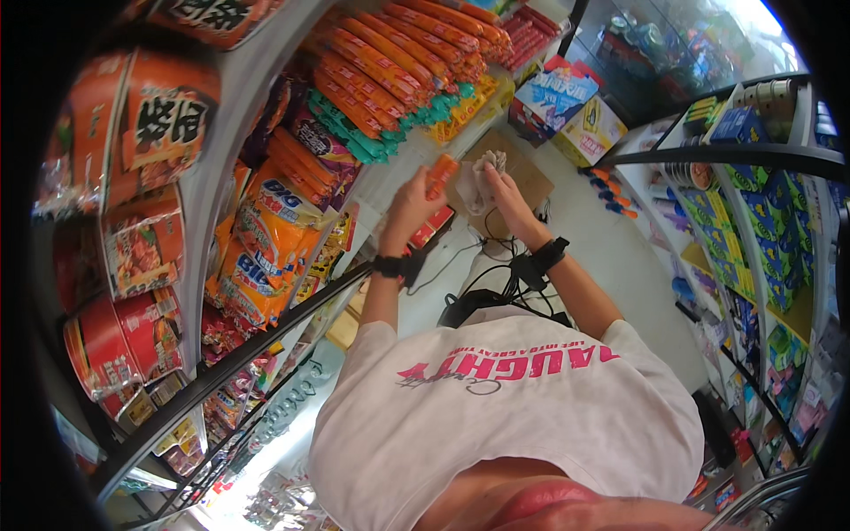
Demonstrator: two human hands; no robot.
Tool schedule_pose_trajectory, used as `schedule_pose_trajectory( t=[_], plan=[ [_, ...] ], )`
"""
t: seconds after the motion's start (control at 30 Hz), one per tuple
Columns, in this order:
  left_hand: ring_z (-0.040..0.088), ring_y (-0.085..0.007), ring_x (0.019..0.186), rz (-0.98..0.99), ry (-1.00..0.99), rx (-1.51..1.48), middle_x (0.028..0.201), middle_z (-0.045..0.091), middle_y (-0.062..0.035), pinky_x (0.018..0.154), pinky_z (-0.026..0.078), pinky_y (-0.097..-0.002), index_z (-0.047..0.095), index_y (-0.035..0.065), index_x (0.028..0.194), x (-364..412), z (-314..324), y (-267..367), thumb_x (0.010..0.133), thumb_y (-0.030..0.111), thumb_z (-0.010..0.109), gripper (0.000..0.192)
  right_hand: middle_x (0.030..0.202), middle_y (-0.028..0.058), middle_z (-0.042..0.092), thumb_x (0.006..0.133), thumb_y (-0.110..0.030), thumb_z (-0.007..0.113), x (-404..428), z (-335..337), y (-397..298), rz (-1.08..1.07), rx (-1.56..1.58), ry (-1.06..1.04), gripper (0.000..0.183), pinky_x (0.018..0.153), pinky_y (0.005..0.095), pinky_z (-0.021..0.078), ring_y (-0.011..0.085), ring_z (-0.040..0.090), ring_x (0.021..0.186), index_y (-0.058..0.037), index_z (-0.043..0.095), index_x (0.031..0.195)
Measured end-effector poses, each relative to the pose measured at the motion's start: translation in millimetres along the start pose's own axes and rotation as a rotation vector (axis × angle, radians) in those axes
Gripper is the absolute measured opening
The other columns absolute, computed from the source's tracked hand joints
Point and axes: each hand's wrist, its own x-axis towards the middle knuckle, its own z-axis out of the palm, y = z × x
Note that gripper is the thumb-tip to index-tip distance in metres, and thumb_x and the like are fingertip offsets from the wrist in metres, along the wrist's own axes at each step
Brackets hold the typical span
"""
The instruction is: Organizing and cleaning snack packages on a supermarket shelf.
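My left hand is closed around an orange-wrapped stick packet, whose upper end sticks out past the fingers. Beside it, my right hand grips a crumpled whitish cloth, part of which hangs down to its left. The two hands are apart, in front of the body and above the floor. Near the left hand, on the shelf, lies a large pile of similar orange-wrapped sticks, with green-wrapped packets beneath its edge. Both wrists wear black bands with small devices.
Shelves on the left hold orange snack bags and instant noodle tubs. A black shelf rail runs beside my left arm. Cartons stand ahead, cardboard lies below the hands, and stocked shelves line the right. Black cables hang near my waist.
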Motion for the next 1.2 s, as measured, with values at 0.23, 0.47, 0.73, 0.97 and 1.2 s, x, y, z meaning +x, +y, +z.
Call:
schedule_pose_trajectory(
  t=[0.23, 0.47, 0.73, 0.97, 1.2],
  plan=[
    [0.065, -0.0244, 0.078, 0.237, -0.050, -0.502, 0.084, 0.065, -0.0119, 0.069, 0.052, -0.0375, 0.052, 0.0015, 0.118, -16.4, -6.3, 108.9, 0.078, 0.019, 0.078, 0.050, 0.089, -0.0005, 0.061, 0.101, -0.028, 0.059, -35.3, 29.2, -70.2, -0.322, 0.232, -0.028, 0.027, 0.067, 0.0218, 0.0489, 0.0083, 0.057, 0.073, -0.0034, 0.058, 0.112],
    [0.059, -0.0120, 0.056, 0.366, -0.148, -0.657, 0.081, 0.063, -0.0084, 0.047, 0.046, -0.0282, 0.052, -0.0027, 0.114, -18.4, -31.4, 137.5, 0.078, 0.022, 0.080, 0.052, 0.074, -0.0010, 0.058, 0.100, -0.017, 0.059, -75.6, 39.9, -135.5, -0.704, -0.193, 0.118, 0.016, 0.060, 0.0229, 0.0434, 0.0070, 0.055, 0.068, -0.0021, 0.057, 0.097],
    [0.062, -0.0179, 0.065, 0.233, -0.068, -0.684, 0.084, 0.062, -0.0112, 0.059, 0.051, -0.0326, 0.054, -0.0049, 0.111, -47.4, -107.4, 204.4, 0.083, 0.018, 0.076, 0.042, 0.091, 0.0010, 0.061, 0.103, -0.019, 0.055, -96.8, 40.4, -205.4, -0.833, -0.186, 0.103, 0.020, 0.074, 0.0243, 0.0437, 0.0073, 0.055, 0.081, -0.0008, 0.060, 0.109],
    [0.057, -0.0100, 0.064, 0.587, 0.253, -0.680, 0.080, 0.061, -0.0052, 0.060, 0.046, -0.0253, 0.058, -0.0013, 0.108, -48.5, -99.1, 222.3, 0.097, 0.021, 0.064, 0.026, 0.108, 0.0027, 0.063, 0.103, -0.018, 0.054, -108.7, 53.6, -243.9, -1.036, -0.013, 0.045, 0.021, 0.086, 0.0253, 0.0435, 0.0081, 0.055, 0.099, -0.0015, 0.060, 0.115],
    [0.042, -0.0041, 0.053, 0.322, -0.080, -0.979, 0.065, 0.047, 0.0037, 0.048, 0.032, -0.0213, 0.053, 0.0076, 0.087, -55.0, -112.0, 218.7, 0.107, 0.033, 0.046, 0.033, 0.106, 0.0021, 0.061, 0.103, -0.020, 0.055, -111.5, 53.7, -227.2, -0.803, 0.039, -0.069, 0.025, 0.085, 0.0252, 0.0437, 0.0078, 0.054, 0.098, 0.0009, 0.057, 0.117]
  ],
)
